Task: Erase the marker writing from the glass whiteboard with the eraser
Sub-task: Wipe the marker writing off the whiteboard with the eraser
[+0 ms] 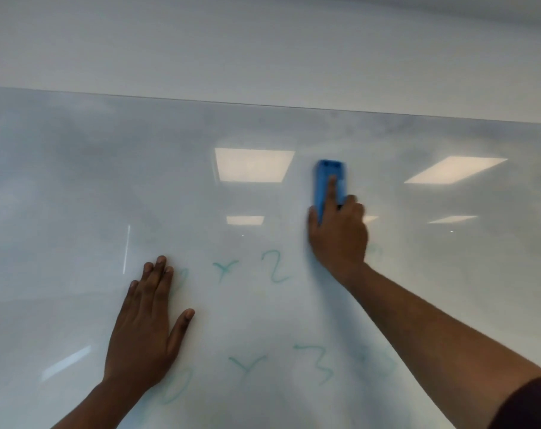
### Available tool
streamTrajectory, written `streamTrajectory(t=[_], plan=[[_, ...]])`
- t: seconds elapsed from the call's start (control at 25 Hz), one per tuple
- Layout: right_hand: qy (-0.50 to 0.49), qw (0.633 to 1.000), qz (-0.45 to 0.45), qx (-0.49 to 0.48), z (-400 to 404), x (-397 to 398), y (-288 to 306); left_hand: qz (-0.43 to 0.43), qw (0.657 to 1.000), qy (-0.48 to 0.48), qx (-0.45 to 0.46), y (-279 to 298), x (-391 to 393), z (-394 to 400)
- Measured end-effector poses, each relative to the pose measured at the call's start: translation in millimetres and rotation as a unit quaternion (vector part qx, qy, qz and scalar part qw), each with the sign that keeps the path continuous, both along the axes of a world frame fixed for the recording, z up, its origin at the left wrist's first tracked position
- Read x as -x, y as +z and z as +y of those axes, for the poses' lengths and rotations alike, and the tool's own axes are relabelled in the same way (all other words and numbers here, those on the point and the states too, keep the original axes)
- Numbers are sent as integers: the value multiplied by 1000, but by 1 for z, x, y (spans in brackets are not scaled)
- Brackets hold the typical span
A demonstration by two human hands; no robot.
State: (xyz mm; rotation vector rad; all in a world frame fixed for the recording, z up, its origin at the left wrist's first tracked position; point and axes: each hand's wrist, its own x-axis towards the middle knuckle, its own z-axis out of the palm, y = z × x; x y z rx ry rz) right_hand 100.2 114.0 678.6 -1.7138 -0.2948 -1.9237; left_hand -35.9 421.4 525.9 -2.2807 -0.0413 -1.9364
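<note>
A glass whiteboard (77,181) fills most of the view. Faint teal marker writing (273,266) runs across its lower half: an "x" and a "2" in one row, an "x" and a "3" (317,363) in the row below. My right hand (338,233) presses a blue eraser (328,184) flat against the glass, above and to the right of the "2", index finger stretched along its back. My left hand (148,329) lies flat on the board, fingers spread, partly covering a character at the left of the upper row.
The top edge of the board (263,104) meets a plain white wall (263,51). Ceiling light panels reflect in the glass (253,165). Grey smudges cloud the upper part of the board.
</note>
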Motion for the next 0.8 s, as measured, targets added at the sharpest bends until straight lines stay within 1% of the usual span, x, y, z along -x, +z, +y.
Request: streamTrajectory(t=[0.04,0.08,0.12,0.16,0.2,0.24,0.28,0.32,0.36,0.4,0.44,0.48,0.52,0.56,0.6,0.64,0.68,0.72,0.76,0.8], plan=[[-25,987,-71,144,0,-4,-9,0,1000,0,2,0,0,0],[-48,963,-115,240,-11,-12,-13,2,1000,1,3,0,0,1],[-58,958,-119,256,-29,-17,-12,5,1000,0,1,0,0,1],[-56,978,-90,182,-42,-25,-12,10,1000,0,-2,0,1,4],[-35,998,-34,42,-49,-28,-11,15,1000,2,-5,0,3,7],[-13,996,24,-84,-49,-28,-8,19,1000,3,-6,0,5,9],[1,988,66,-136,-41,-23,-10,20,1000,6,-5,-1,7,11],[-3,990,60,-130,-26,-17,-16,18,1000,6,1,-3,9,13],[-6,998,12,-60,-10,-9,-25,14,1000,6,11,-5,12,16],[2,995,-63,74,6,-2,-41,10,1000,4,24,-9,15,20],[2,961,-132,243,17,5,-60,8,999,3,36,-12,19,23],[-13,911,-173,374,19,10,-70,6,999,5,45,-13,23,28],[-24,885,-180,429,14,11,-70,7,999,7,50,-15,26,33],[-31,901,-166,400,14,9,-68,11,999,10,51,-16,30,41],[-27,950,-121,287,13,8,-63,15,999,13,50,-18,33,48],[-12,989,-60,132,18,10,-56,17,998,16,50,-20,36,55],[-4,1000,-4,23,31,16,-54,16,998,19,49,-21,38,61],[-5,1000,20,-13,47,24,-58,15,999,22,48,-24,38,65],[1,1000,-6,27,67,33,-69,13,999,22,44,-27,37,68],[6,990,-67,127,86,39,-86,12,999,21,39,-29,37,69]])
